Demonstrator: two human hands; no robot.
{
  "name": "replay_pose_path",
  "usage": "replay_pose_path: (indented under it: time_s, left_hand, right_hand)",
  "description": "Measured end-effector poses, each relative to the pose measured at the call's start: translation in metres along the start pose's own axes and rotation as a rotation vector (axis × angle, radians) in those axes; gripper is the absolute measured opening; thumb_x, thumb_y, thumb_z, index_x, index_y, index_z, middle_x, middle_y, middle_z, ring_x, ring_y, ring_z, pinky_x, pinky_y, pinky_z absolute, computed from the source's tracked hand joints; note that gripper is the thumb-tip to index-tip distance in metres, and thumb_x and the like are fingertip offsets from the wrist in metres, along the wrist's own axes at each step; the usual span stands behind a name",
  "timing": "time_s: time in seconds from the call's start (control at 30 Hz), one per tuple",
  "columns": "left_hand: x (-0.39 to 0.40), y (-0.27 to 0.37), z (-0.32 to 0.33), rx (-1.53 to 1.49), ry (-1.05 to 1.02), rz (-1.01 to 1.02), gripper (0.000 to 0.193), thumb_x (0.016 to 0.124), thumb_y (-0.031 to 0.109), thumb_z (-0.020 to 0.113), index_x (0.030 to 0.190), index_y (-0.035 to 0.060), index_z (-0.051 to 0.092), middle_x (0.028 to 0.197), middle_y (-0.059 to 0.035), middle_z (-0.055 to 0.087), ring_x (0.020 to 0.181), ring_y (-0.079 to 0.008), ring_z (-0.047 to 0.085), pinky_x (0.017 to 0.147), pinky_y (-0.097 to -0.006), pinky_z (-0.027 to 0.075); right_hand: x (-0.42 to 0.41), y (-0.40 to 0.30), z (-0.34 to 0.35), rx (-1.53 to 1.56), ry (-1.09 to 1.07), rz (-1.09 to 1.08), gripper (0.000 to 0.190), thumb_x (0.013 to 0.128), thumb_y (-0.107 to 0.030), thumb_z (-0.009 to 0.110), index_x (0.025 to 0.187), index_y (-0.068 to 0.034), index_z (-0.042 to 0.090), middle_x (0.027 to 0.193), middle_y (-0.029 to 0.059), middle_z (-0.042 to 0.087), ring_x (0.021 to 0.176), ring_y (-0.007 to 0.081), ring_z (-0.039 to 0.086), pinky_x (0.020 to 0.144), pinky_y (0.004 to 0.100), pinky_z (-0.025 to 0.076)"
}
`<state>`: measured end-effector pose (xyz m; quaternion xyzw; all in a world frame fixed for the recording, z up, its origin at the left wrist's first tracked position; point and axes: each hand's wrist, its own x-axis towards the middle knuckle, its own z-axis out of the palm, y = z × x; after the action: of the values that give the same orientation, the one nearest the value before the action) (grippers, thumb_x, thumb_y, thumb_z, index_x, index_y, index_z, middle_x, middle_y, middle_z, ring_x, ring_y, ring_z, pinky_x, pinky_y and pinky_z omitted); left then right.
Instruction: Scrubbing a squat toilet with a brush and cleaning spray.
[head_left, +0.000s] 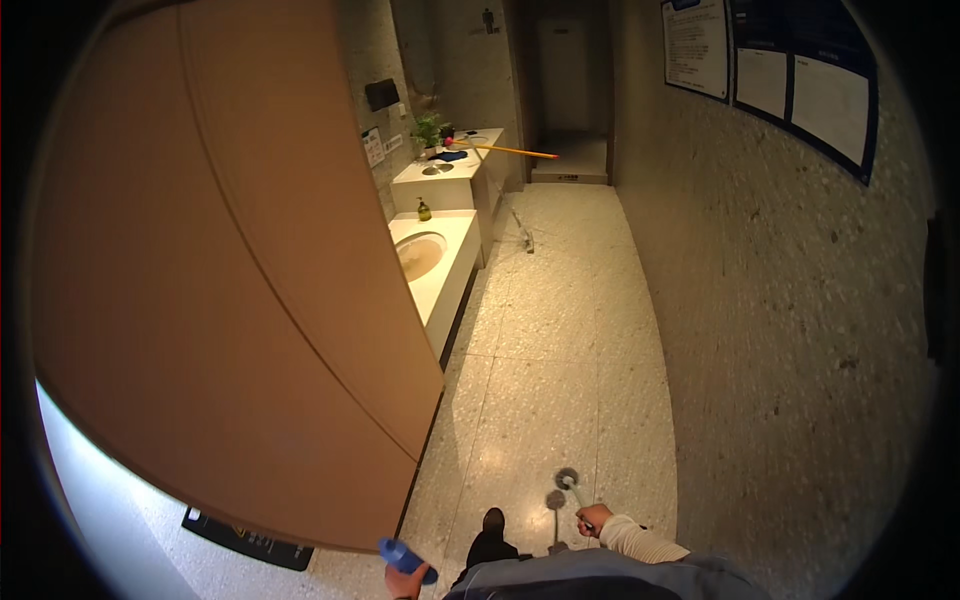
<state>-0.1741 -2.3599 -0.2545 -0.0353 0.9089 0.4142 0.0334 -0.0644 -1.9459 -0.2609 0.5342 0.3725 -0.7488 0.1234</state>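
At the bottom of the view my left hand (405, 581) is closed around a blue bottle (403, 558), held beside the lower edge of a tan partition panel. To the right, my right hand (594, 519) grips the handle of a toilet brush (567, 478) with a round dark bristle head, held over the speckled floor. A similar round brush head (555, 500) on a thin stick shows just left of it; whether this is a second brush or a reflection, I cannot tell.
Left ahead is a white counter (457, 236) with a sink (421, 256) and a green soap pump bottle (424, 209). Farther on, an orange pole (510, 151) juts from the raised counter, and a long-handled tool (529, 244) reaches the floor. A stone wall (757, 300) borders the right.
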Motion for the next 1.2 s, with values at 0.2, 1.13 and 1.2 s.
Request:
replay_pose_path:
  time_s: [0.2, 1.13, 1.2]
  left_hand:
    - [0.188, 0.146, 0.107, -0.089, -0.470, 0.479, 0.064, 0.050, 0.031, 0.078, 0.100, 0.0013, 0.051, 0.093, -0.0135, 0.057, 0.087, -0.0261, 0.055, 0.077, -0.0342, 0.044]
    - [0.459, 0.573, 0.403, -0.503, -0.559, 0.370, 0.051, 0.058, 0.007, 0.074, 0.099, -0.0017, 0.045, 0.089, -0.0104, 0.054, 0.077, -0.0186, 0.055, 0.071, -0.0301, 0.046]
    - [0.523, 0.536, 0.472, 0.066, 0.007, 0.205, 0.048, 0.062, 0.003, 0.068, 0.103, -0.0030, 0.044, 0.091, -0.0123, 0.054, 0.078, -0.0195, 0.055, 0.073, -0.0306, 0.045]
  right_hand:
    - [0.016, -0.132, 0.066, -0.242, -0.222, -0.156, 0.022, 0.078, -0.012, 0.045, 0.058, -0.002, 0.045, 0.046, 0.0069, 0.042, 0.034, 0.0138, 0.039, 0.031, 0.0257, 0.028]
    - [-0.134, -0.731, 0.054, 0.234, -0.955, -0.859, 0.028, 0.088, -0.022, 0.036, 0.063, -0.010, 0.034, 0.055, -0.0003, 0.034, 0.047, 0.0099, 0.030, 0.044, 0.0235, 0.027]
    - [-0.144, -0.766, 0.082, 0.166, -1.147, -0.876, 0.015, 0.087, -0.018, 0.040, 0.087, -0.004, 0.043, 0.060, 0.0013, 0.040, 0.048, 0.0111, 0.039, 0.047, 0.0215, 0.036]
